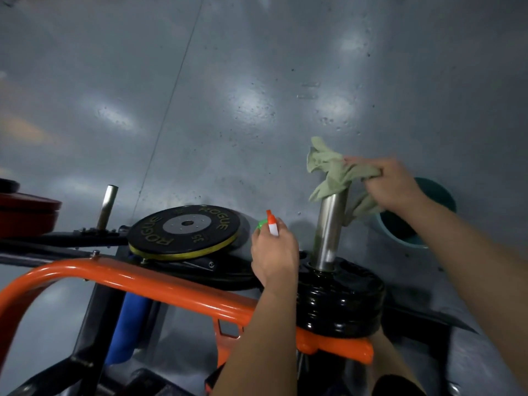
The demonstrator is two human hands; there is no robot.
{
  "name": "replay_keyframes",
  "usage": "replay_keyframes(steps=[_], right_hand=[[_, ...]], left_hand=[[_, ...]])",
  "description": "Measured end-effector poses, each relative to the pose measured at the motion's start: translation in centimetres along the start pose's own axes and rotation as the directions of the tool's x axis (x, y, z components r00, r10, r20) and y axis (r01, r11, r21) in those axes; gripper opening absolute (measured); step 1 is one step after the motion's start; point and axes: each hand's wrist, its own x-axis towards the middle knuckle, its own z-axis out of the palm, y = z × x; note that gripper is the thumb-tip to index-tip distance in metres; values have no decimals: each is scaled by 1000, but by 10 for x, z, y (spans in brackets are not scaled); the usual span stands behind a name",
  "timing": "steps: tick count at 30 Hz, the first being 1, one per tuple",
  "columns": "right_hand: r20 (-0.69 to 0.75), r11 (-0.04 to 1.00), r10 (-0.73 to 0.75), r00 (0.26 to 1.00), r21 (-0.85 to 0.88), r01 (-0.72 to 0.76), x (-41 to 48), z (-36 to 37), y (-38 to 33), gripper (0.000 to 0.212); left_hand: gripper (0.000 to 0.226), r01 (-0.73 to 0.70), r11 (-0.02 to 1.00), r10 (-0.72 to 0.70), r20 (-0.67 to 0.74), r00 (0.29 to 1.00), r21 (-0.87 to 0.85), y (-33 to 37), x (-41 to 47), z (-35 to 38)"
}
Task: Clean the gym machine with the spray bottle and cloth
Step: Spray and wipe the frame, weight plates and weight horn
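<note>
My right hand [393,185] grips a pale green cloth [333,171] bunched over the top of a steel weight post [328,228]. That post rises from a stack of glossy black plates [341,301] on the gym machine. Left of the post, my left hand [273,251] holds the spray bottle [271,224]; only its orange, white and green nozzle head shows above my fingers. An orange frame tube [137,277] of the machine crosses in front of both forearms.
A black 35 bumper plate [184,232] lies flat left of my left hand. A second bare steel post [107,205] and red plates [27,212] stand at the far left. A teal bucket [414,224] sits on the grey floor behind my right hand. A blue roller pad [128,330] hangs below the frame.
</note>
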Motion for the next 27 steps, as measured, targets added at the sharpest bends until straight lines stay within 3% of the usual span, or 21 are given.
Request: replay_keyframes(steps=[4,9,14,16,18,19,20,21,22,23,24,27], right_hand=[[154,908,-312,937,-242,342,-48,14,18,60],[278,751,-451,848,-396,529,-76,22,28,66],[553,566,-431,713,-451,691,-66,-6,30,65],[575,550,-405,711,-468,692,-62,-18,22,68],[375,669,-414,829,-492,557,-66,-13,8,70],[218,771,-324,921,-504,390,-69,-2,1,76],[112,873,-123,986,-460,161,-70,12,-7,83],[79,933,123,989,-348,-88,-69,27,-17,89],[96,938,315,944,-186,-294,-63,47,-22,92],[99,910,414,905,-13,-414,-55,63,-24,91],[47,873,458,888,165,-459,-43,77,-24,85],[-155,735,542,826,563,-377,-13,96,-19,42]], left_hand=[[49,-13,1000,13,-14,1000,-9,-3,0,1],[50,-28,1000,28,-5,1000,7,0,-1,0],[43,-11,1000,11,-10,1000,-10,-1,-1,0],[42,-14,1000,14,-11,1000,-18,1,-1,-1],[41,-10,1000,10,-5,1000,-22,3,-2,-2],[41,-11,1000,11,-5,1000,-22,3,-2,-2],[40,-12,1000,12,-4,1000,-17,4,-3,-3],[39,-13,1000,13,-4,1000,-11,3,-3,-3],[39,-12,1000,12,-2,1000,-8,3,-4,-4],[39,-13,1000,13,-2,1000,-5,3,-4,-4],[41,-19,1000,19,-5,1000,2,3,-4,-3],[41,-12,1000,12,-10,1000,19,2,-2,-1]])
